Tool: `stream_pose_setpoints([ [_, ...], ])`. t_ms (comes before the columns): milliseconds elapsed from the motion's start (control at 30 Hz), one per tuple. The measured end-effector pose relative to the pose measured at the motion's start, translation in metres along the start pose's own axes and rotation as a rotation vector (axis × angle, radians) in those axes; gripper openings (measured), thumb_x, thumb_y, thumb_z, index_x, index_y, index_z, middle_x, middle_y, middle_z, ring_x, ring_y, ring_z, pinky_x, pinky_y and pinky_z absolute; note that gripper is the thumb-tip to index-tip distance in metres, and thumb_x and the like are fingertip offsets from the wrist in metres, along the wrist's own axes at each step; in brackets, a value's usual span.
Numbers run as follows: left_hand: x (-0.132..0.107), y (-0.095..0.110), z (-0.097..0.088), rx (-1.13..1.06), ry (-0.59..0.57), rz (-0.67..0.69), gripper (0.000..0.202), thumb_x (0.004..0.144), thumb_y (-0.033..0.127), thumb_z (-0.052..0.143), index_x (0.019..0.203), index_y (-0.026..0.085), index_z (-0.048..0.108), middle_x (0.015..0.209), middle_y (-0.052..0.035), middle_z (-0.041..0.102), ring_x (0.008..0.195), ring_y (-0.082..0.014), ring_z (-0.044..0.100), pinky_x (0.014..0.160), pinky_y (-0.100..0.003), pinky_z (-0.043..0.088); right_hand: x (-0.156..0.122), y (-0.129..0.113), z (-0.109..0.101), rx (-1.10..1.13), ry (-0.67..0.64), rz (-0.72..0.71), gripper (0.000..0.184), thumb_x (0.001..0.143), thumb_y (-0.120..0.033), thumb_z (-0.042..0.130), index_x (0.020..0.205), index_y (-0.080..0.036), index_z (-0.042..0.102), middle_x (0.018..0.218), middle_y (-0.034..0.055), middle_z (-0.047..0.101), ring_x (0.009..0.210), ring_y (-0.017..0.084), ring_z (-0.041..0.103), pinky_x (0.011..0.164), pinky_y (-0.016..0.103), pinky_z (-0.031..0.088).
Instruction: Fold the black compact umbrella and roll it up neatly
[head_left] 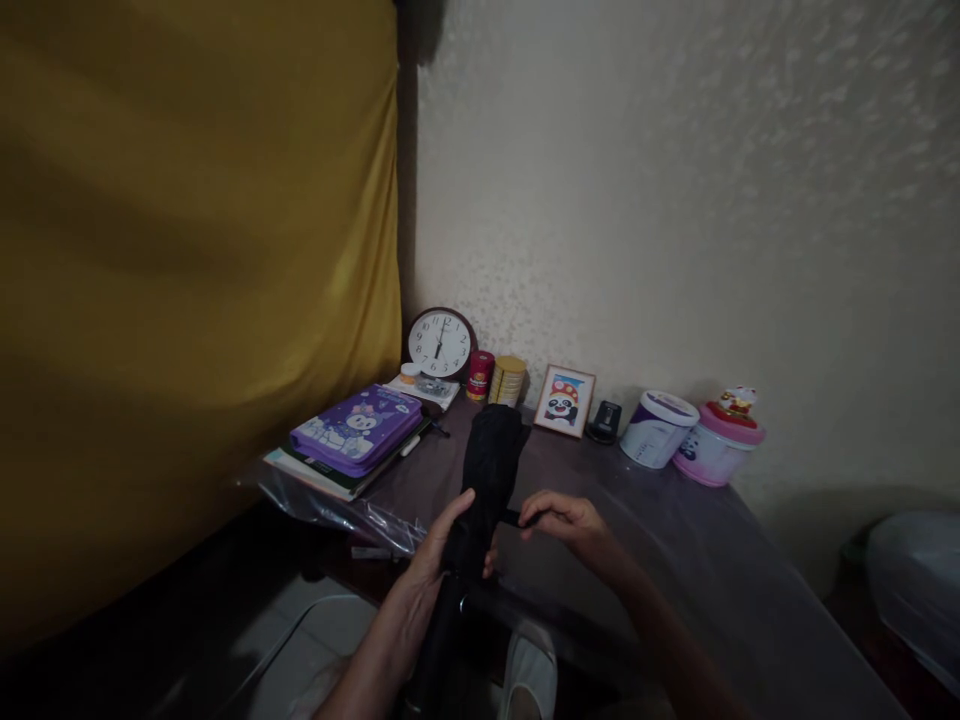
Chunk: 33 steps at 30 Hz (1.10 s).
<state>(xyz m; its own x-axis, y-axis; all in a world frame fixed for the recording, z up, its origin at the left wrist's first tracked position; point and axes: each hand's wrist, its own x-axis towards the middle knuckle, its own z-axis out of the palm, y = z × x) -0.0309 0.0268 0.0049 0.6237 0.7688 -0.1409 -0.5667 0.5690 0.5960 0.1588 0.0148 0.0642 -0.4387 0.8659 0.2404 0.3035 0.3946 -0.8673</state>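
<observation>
Yellow curtain [195,260] fills the left side of this dim room, beside a pale patterned wall [660,200] and a dark tabletop [607,490] with a clock [441,342] and a framed panda picture [565,402] along its far side. Held over the near edge is a black umbrella [491,455], its bunched top pointing away and its lower part running toward the near side. The left hand [439,548] is wrapped around its middle; the right hand [574,522], just to the right, seems to pinch a short dark strap [511,517]. The step looks like securing the folded cloth, and winding the strap would call for a snug left grip and a steady pull. The cloth looks soft, gathered and slightly loose toward the top.
</observation>
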Motion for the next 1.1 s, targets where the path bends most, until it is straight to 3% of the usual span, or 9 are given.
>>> stream_pose_setpoints([
  [100, -0.001, 0.000, 0.002, 0.013, 0.035, -0.018, 0.045, 0.074, 0.056, 0.048, 0.075, 0.012, 0.059, 0.055, -0.0011, 0.056, 0.043, -0.0107, 0.051, 0.040, -0.021, 0.042, 0.003, -0.005, 0.007, -0.104, 0.034, -0.148, 0.014, 0.080, -0.024, 0.051, 0.080, -0.020, 0.064, 0.082, 0.0027, 0.063, 0.075, 0.013, 0.058, 0.070, 0.025, 0.046],
  [267, -0.002, -0.003, 0.003, 0.094, 0.063, -0.085, 0.050, 0.072, 0.060, 0.047, 0.072, 0.011, 0.059, 0.050, -0.0025, 0.056, 0.040, -0.0116, 0.052, 0.038, -0.021, 0.040, 0.005, -0.011, 0.012, -0.286, 0.069, -0.322, 0.015, 0.082, -0.021, 0.050, 0.080, -0.023, 0.064, 0.093, 0.0040, 0.063, 0.091, 0.014, 0.057, 0.082, 0.027, 0.044],
  [333, -0.003, -0.005, 0.002, 0.130, 0.082, -0.084, 0.052, 0.071, 0.060, 0.047, 0.070, 0.010, 0.059, 0.049, -0.0034, 0.057, 0.039, -0.0117, 0.052, 0.038, -0.021, 0.040, 0.005, -0.011, 0.012, -0.284, 0.052, -0.301, 0.015, 0.082, -0.021, 0.049, 0.082, -0.023, 0.064, 0.097, 0.0039, 0.063, 0.094, 0.014, 0.057, 0.083, 0.027, 0.044],
  [433, -0.003, -0.007, 0.002, 0.173, 0.122, -0.081, 0.052, 0.071, 0.060, 0.049, 0.069, 0.009, 0.059, 0.048, -0.0041, 0.058, 0.039, -0.0119, 0.052, 0.038, -0.020, 0.039, 0.004, -0.008, 0.011, -0.231, 0.021, -0.211, 0.016, 0.082, -0.019, 0.047, 0.083, -0.022, 0.063, 0.096, 0.0030, 0.063, 0.086, 0.012, 0.059, 0.073, 0.024, 0.047],
  [533, -0.003, -0.008, 0.001, 0.200, 0.137, -0.088, 0.052, 0.071, 0.060, 0.048, 0.071, 0.009, 0.060, 0.048, -0.0046, 0.059, 0.038, -0.0123, 0.053, 0.038, -0.021, 0.040, 0.004, -0.003, 0.010, -0.241, 0.020, -0.092, 0.019, 0.081, -0.015, 0.046, 0.085, -0.022, 0.063, 0.082, 0.0001, 0.063, 0.069, 0.010, 0.059, 0.066, 0.022, 0.046],
  [633, -0.002, -0.009, 0.001, 0.213, 0.131, -0.071, 0.051, 0.072, 0.059, 0.049, 0.075, 0.010, 0.060, 0.049, -0.0034, 0.059, 0.038, -0.0127, 0.053, 0.037, -0.021, 0.039, 0.003, 0.000, 0.009, -0.270, 0.038, -0.019, 0.020, 0.080, -0.013, 0.045, 0.087, -0.021, 0.062, 0.067, -0.0024, 0.061, 0.066, 0.010, 0.058, 0.068, 0.022, 0.044],
  [1100, -0.003, -0.014, 0.007, 0.211, 0.217, -0.028, 0.043, 0.069, 0.054, 0.058, 0.080, 0.012, 0.060, 0.052, 0.0001, 0.060, 0.041, -0.0111, 0.055, 0.040, -0.020, 0.041, 0.005, 0.004, 0.016, -0.211, 0.115, -0.052, 0.014, 0.080, -0.024, 0.051, 0.082, -0.022, 0.064, 0.081, 0.0022, 0.057, 0.069, 0.011, 0.056, 0.061, 0.021, 0.047],
])
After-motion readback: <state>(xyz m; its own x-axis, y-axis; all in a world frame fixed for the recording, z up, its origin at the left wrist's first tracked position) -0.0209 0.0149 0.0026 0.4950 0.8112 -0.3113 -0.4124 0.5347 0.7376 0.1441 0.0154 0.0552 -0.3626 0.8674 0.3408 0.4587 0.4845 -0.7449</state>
